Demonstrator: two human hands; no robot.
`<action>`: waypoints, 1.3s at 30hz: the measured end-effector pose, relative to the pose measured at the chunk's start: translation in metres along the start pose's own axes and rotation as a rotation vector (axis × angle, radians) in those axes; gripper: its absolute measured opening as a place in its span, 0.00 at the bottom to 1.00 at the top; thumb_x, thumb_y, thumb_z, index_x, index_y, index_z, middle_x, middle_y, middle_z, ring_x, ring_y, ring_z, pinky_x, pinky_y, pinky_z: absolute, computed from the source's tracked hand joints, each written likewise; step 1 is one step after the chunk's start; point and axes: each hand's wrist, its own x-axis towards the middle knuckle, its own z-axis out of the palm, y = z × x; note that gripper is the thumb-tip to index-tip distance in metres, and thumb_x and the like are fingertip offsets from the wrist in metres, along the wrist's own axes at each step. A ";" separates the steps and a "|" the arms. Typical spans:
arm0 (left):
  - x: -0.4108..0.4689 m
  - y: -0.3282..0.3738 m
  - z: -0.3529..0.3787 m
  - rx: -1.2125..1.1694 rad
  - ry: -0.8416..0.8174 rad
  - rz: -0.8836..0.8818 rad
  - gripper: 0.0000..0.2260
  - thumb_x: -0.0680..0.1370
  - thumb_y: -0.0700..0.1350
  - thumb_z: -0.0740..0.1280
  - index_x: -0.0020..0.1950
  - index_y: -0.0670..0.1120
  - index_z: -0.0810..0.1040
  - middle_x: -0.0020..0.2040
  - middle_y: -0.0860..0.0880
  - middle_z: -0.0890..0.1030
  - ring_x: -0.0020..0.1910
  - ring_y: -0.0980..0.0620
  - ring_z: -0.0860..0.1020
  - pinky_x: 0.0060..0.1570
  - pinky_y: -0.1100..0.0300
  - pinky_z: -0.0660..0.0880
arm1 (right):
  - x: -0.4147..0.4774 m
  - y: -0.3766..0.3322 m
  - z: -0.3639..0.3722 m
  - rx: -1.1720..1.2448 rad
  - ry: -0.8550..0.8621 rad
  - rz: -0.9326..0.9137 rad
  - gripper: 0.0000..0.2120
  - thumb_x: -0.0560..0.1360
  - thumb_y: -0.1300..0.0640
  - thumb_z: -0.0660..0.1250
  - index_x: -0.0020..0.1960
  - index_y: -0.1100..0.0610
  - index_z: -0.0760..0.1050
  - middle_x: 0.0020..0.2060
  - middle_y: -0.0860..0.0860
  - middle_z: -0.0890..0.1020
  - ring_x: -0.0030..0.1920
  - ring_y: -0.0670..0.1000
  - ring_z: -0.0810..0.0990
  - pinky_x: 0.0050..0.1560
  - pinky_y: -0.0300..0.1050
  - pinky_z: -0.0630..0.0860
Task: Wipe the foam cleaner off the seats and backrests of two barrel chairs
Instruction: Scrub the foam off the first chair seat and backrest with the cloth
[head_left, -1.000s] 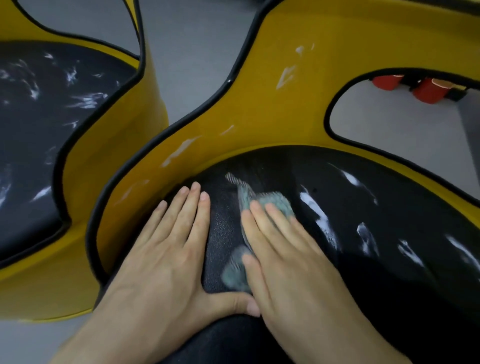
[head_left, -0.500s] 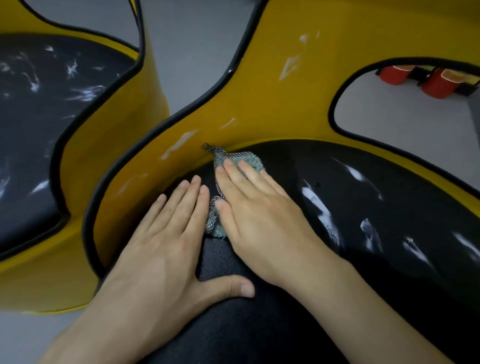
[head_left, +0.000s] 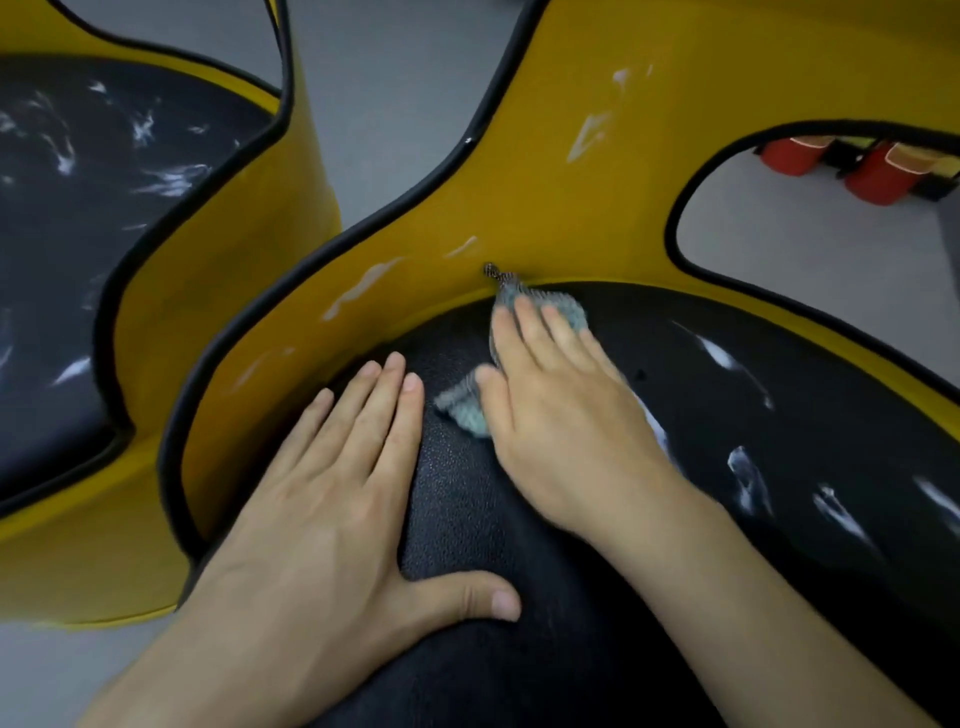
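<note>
My right hand (head_left: 563, 415), fingers straight, presses the grey-green cloth (head_left: 563, 307) flat on the black seat (head_left: 462, 499), against the yellow backrest (head_left: 524, 197). My left hand (head_left: 332, 493) lies flat just beside it. Foam streaks (head_left: 744, 470) lie right of my right hand.

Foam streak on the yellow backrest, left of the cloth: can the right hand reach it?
Probably yes. The right hand presses the cloth near the foam streak; nothing lies between, and the left hand rests lower on the seat.
</note>
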 end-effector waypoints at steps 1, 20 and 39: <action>0.000 0.000 0.000 -0.005 -0.002 0.001 0.60 0.68 0.85 0.50 0.81 0.38 0.59 0.81 0.41 0.58 0.80 0.41 0.58 0.73 0.47 0.53 | 0.009 0.000 0.000 0.003 0.007 0.017 0.34 0.80 0.43 0.36 0.82 0.57 0.48 0.82 0.53 0.51 0.81 0.52 0.47 0.80 0.51 0.46; -0.002 -0.003 0.000 -0.125 0.059 0.005 0.46 0.78 0.76 0.46 0.82 0.41 0.57 0.82 0.45 0.55 0.82 0.52 0.51 0.76 0.52 0.48 | -0.059 -0.007 0.004 0.014 0.030 -0.010 0.34 0.83 0.40 0.38 0.81 0.58 0.54 0.80 0.55 0.57 0.81 0.53 0.52 0.79 0.53 0.53; 0.044 0.028 0.007 0.100 0.010 0.170 0.45 0.79 0.75 0.46 0.82 0.42 0.59 0.81 0.41 0.59 0.80 0.44 0.57 0.76 0.46 0.49 | -0.149 0.032 0.007 -0.119 0.180 0.083 0.34 0.83 0.38 0.44 0.74 0.60 0.70 0.74 0.56 0.71 0.74 0.57 0.69 0.69 0.54 0.62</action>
